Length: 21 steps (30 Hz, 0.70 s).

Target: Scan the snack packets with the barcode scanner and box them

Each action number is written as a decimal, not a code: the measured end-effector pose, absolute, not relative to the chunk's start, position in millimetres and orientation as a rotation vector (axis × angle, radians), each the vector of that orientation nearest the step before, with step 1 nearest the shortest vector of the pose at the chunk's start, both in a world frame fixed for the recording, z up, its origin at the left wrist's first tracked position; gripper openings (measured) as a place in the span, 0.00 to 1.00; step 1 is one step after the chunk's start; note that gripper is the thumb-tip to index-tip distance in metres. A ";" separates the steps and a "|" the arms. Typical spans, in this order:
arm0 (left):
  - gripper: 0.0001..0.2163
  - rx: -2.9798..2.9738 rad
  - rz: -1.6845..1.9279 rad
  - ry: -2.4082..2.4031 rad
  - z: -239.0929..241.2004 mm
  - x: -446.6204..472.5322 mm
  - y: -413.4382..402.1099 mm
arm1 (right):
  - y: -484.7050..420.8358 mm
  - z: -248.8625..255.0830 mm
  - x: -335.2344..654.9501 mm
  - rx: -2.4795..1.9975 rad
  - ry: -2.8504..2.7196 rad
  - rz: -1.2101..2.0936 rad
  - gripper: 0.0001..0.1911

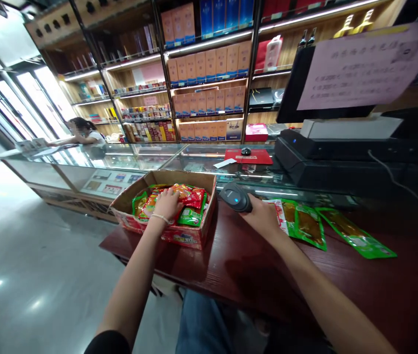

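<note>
My left hand (167, 204), with a pale band at its wrist, reaches into an open cardboard box (183, 239). Its fingers lie over red and green snack packets, thumb apart from the others; the fingertips are partly hidden. Beside it in the box are a shiny red packet (194, 196) and a green packet (191, 215). My right hand (264, 216) is wrapped round the handle of a dark barcode scanner (235, 197) with a blue light, held just right of the box. Behind that hand, green-edged packets with brown contents (309, 226) lie on the counter, a long one (358, 236) farther right.
The dark red wooden counter (227, 260) meets a glass display case (150, 160). A red mat (255, 156) carries a computer mouse (246, 151). A monitor with a pink paper sign (356, 73) stands at right. Another person (83, 132) leans on the case at far left.
</note>
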<state>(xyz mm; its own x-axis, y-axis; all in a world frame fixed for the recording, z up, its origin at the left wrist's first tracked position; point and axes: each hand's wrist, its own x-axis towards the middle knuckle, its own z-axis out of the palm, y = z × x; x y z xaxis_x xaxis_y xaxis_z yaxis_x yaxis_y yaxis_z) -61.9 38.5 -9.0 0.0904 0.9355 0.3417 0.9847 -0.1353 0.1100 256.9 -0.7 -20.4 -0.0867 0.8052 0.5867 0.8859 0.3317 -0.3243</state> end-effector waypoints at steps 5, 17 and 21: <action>0.31 -2.241 -0.272 -2.083 -25.9 -68.1 54.5 | -1.9 -22.6 251.6 -1.524 -1.933 -0.137 0.13; 0.26 -2.297 -0.319 -1.751 -0.6 -10.4 58.7 | -19.3 -27.3 330.2 -1.765 -1.797 -0.191 0.16; 0.25 -2.519 -0.547 -1.440 13.1 71.9 50.2 | -32.5 -33.5 379.5 -1.876 -1.692 -0.239 0.16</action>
